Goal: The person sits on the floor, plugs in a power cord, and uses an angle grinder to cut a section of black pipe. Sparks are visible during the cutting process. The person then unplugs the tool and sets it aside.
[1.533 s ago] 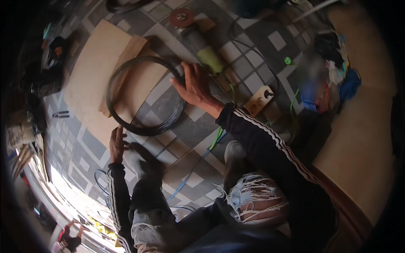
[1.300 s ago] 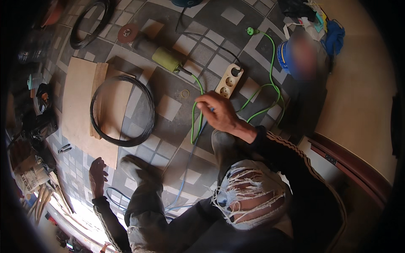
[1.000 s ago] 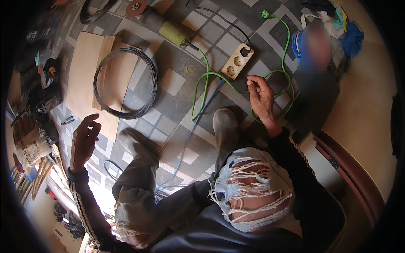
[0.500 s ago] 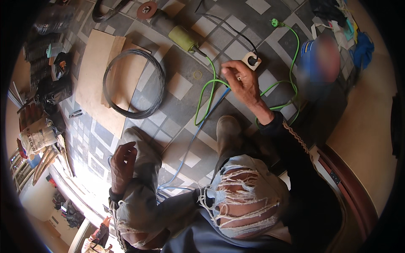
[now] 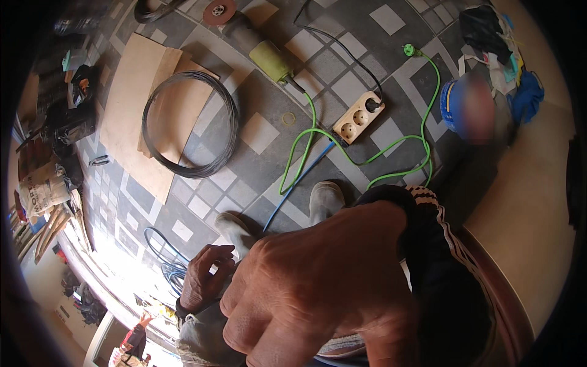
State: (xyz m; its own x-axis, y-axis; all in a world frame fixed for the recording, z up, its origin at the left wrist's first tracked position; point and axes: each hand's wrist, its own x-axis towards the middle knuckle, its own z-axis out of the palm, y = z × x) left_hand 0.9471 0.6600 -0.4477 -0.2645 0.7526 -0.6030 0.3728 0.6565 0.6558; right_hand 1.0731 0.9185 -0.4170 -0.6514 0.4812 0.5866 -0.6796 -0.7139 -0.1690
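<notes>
My right hand point(image 5: 318, 281) looms large and close at the lower middle. Its fingers are bent down in a fist-like curl, their tips hidden, and whatever they hold cannot be seen. Beyond it, over my left leg, my left hand point(image 5: 206, 275) hangs loosely bent, with a gap between thumb and fingers and nothing visible in it. A green angle grinder point(image 5: 269, 61) with a reddish disc lies on the floor ahead. Its green cord point(image 5: 313, 110) passes by a beige power strip point(image 5: 359, 116), which has a black plug in one socket.
A coil of dark wire point(image 5: 232, 137) rests partly over a cardboard sheet point(image 5: 122, 116). The cord's green plug point(image 5: 411, 50) lies loose on the tiles. Right of it is a blue tub point(image 5: 449, 107) beside rags; at left are pliers point(image 5: 98, 160), bags and wood scraps. Blue cable point(image 5: 171, 269) is near my left hand.
My right hand has come back from beside the power strip, up close to the view, uncovering the strip's sockets. My left hand has shifted slightly right. My feet and knees have moved.
</notes>
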